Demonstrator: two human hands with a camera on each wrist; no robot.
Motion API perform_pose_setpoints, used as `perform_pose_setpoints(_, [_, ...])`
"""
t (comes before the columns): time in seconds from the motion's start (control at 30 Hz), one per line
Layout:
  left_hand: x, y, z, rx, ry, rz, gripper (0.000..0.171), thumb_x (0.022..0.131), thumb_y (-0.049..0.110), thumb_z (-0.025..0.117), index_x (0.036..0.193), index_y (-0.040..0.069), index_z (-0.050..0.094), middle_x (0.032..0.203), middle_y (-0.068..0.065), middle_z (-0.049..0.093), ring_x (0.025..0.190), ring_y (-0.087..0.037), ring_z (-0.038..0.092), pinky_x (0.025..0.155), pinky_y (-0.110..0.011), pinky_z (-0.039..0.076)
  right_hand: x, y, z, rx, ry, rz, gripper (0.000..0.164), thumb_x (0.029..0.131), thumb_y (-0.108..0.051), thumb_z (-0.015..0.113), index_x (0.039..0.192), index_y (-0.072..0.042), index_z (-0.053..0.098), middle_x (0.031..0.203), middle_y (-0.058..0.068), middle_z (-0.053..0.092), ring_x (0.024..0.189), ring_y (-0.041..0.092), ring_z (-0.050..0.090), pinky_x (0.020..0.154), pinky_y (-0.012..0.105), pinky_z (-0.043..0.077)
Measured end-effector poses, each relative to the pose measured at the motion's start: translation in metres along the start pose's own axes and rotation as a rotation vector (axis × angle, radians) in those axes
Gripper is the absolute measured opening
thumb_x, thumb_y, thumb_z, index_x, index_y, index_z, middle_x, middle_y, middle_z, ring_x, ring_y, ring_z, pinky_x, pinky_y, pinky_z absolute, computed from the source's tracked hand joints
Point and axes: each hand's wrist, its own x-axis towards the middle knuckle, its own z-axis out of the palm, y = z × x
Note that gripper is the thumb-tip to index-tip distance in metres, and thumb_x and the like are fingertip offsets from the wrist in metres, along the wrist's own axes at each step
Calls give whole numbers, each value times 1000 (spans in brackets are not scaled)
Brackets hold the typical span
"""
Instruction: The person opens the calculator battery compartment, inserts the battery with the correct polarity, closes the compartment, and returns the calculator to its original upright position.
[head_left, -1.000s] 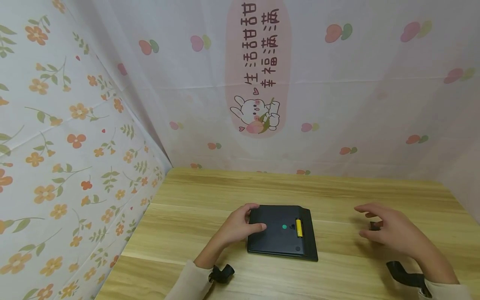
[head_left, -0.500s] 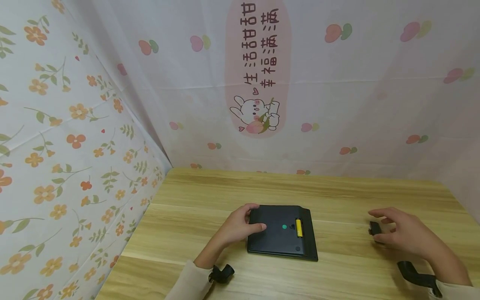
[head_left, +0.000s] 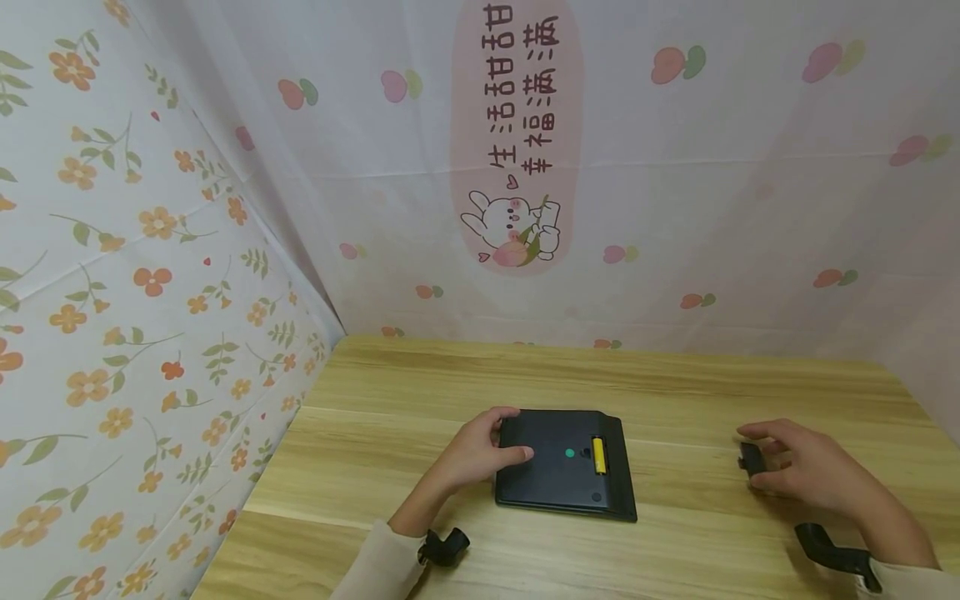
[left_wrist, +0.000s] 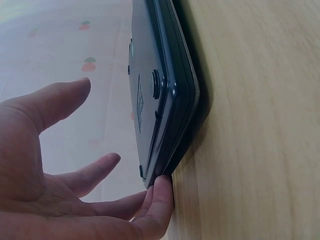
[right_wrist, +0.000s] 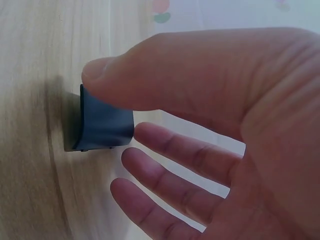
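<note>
A flat black device [head_left: 547,458], shaped like a desktop calculator, lies back up on the table. One yellow battery [head_left: 598,456] sits in its uncovered compartment near the right side. My left hand [head_left: 474,450] is at the device's left end; in the left wrist view, its lower fingers [left_wrist: 162,200] touch the edge while the thumb [left_wrist: 65,102] stands apart from it. Farther right, my right hand [head_left: 813,467] pinches a small black battery cover [head_left: 752,460] by its ends. In the right wrist view, the thumb [right_wrist: 107,80] overlaps the top corner of the cover.
The wooden table [head_left: 390,392] carries the device and cover. A floral cloth [head_left: 150,250] hangs at the left, and a pale printed curtain [head_left: 675,183] backs the table. Black curved mounts [head_left: 825,550] sit at both wrists.
My right hand has moved right and come down around the battery cover, which has shifted slightly in its fingers. The left hand and the device have stayed in place.
</note>
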Motion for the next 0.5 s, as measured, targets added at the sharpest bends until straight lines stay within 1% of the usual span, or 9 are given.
perform_pose_setpoints(0.17, [2, -2, 0, -6, -3, -2, 70, 97, 21, 85, 156, 0, 55, 130, -13, 72, 112, -26, 72, 87, -41, 63, 2, 1, 1, -3, -18, -6, 73, 85, -11, 95, 144, 12, 60, 135, 36, 63, 108, 48, 69, 79, 56, 60])
perform_pose_setpoints(0.3, [1, -3, 0, 18, 1, -5, 70, 98, 25, 85, 157, 3, 56, 139, -14, 68, 120, -29, 69, 95, -48, 60, 3, 0, 2, -19, -36, 13, 74, 85, -12, 95, 145, 11, 60, 135, 31, 64, 107, 44, 70, 79, 51, 60])
perform_pose_setpoints(0.4, [0, -3, -1, 31, 1, -5, 69, 98, 27, 84, 158, 5, 56, 146, -16, 65, 128, -33, 66, 99, -52, 58, 4, 0, 2, -20, -49, 20, 74, 85, -11, 95, 146, 10, 59, 135, 31, 64, 108, 45, 69, 80, 52, 60])
perform_pose_setpoints(0.5, [0, -4, -1, 30, -2, -4, 69, 99, 27, 84, 158, 5, 56, 147, -16, 64, 130, -35, 65, 100, -53, 58, 4, -2, 3, -23, -45, 22, 75, 83, -10, 96, 146, 10, 60, 136, 31, 63, 110, 45, 68, 80, 51, 60])
